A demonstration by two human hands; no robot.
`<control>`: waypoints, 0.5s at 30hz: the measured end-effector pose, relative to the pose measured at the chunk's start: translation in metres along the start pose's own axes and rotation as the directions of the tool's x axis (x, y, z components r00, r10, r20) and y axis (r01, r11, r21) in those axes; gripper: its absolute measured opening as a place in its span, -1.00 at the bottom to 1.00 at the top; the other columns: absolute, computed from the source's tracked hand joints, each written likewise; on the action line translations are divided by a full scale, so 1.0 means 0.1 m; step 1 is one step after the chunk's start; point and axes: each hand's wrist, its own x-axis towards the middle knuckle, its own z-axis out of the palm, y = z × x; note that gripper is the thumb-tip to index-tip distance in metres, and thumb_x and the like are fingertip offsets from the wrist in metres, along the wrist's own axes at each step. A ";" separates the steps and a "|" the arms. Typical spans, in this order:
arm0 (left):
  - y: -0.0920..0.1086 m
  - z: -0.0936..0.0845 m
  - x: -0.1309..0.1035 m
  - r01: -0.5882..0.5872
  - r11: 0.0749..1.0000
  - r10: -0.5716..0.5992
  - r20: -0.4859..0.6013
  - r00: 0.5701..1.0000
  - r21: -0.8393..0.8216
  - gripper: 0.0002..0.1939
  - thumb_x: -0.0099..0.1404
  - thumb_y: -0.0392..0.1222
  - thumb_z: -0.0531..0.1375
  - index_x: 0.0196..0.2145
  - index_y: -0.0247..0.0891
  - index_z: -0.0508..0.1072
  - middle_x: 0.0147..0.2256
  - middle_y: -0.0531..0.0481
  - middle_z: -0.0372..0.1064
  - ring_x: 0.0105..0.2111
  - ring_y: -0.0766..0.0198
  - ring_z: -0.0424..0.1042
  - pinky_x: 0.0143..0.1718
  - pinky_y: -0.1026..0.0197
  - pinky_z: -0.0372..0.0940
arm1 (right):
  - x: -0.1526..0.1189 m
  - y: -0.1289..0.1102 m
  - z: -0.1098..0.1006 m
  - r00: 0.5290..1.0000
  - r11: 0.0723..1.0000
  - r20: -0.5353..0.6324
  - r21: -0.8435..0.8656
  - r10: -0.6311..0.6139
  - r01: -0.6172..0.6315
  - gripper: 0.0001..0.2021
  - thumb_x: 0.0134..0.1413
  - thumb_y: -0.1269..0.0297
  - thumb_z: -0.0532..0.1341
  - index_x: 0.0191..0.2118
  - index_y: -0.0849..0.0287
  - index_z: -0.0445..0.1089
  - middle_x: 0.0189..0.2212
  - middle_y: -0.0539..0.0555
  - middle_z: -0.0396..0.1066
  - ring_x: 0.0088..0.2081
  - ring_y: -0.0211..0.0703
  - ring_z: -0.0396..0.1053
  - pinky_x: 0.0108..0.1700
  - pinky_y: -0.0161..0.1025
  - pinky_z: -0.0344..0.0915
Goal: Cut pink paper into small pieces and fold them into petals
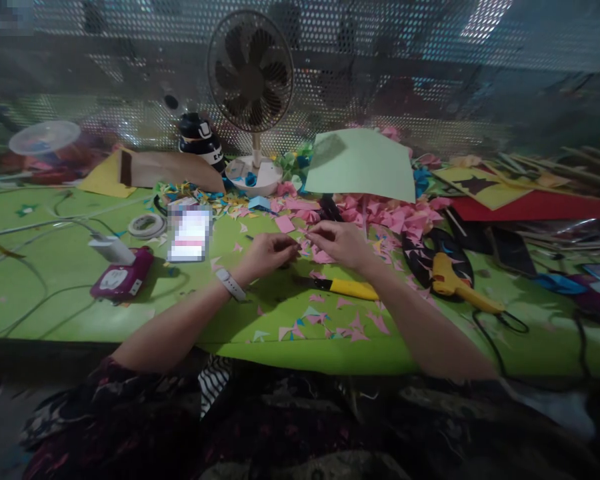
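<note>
Item pinched between left hand [269,255] and right hand [337,243] too small, perhaps pink paper; phone [190,233] screen blurred.

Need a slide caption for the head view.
Both hands pinch a small pink paper piece above a green table, beside a yellow-handled knife.

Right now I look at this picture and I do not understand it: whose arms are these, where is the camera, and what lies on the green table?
No machine here: a person wears the camera on the head, looking down at their own bare hands. The left hand and right hand meet over the green table, pinching something small, probably pink paper; it is too small to be sure. Around them lie pink paper scraps, a yellow-handled knife, a yellow glue gun, a white tape roll and a small white desk fan.
</note>
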 end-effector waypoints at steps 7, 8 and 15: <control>0.19 -0.08 0.01 0.080 0.944 -0.113 -0.087 0.990 -0.320 -0.83 0.16 -0.13 0.34 -0.36 -0.31 0.56 -0.37 -0.11 0.59 -0.40 0.26 0.57 -0.32 0.21 0.46 | 0.31 0.09 -0.04 0.987 0.988 0.065 0.034 0.150 -0.153 -0.72 0.16 0.09 0.23 -0.30 0.20 0.56 -0.42 0.09 0.56 -0.40 -0.14 0.46 -0.31 -0.25 0.29; 0.21 -0.13 0.02 0.050 0.932 -0.106 -0.139 0.985 -0.359 -0.83 0.17 -0.12 0.34 -0.35 -0.30 0.55 -0.35 -0.12 0.59 -0.36 0.23 0.58 -0.30 0.19 0.47 | 0.42 0.09 -0.03 0.984 0.988 0.084 -0.010 0.154 -0.154 -0.73 0.15 0.09 0.23 -0.31 0.20 0.56 -0.43 0.09 0.55 -0.40 -0.13 0.46 -0.31 -0.24 0.29; 0.20 -0.44 0.16 -0.112 0.858 -0.124 -0.413 0.902 -0.502 -0.77 0.11 -0.08 0.35 -0.34 -0.29 0.52 -0.32 -0.11 0.59 -0.26 0.18 0.61 -0.24 0.20 0.48 | 1.28 -0.15 0.46 0.951 0.895 0.242 -0.441 0.193 -0.070 -0.81 0.13 0.27 0.25 -0.21 0.17 0.59 -0.20 0.19 0.59 -0.16 0.05 0.50 -0.19 -0.19 0.33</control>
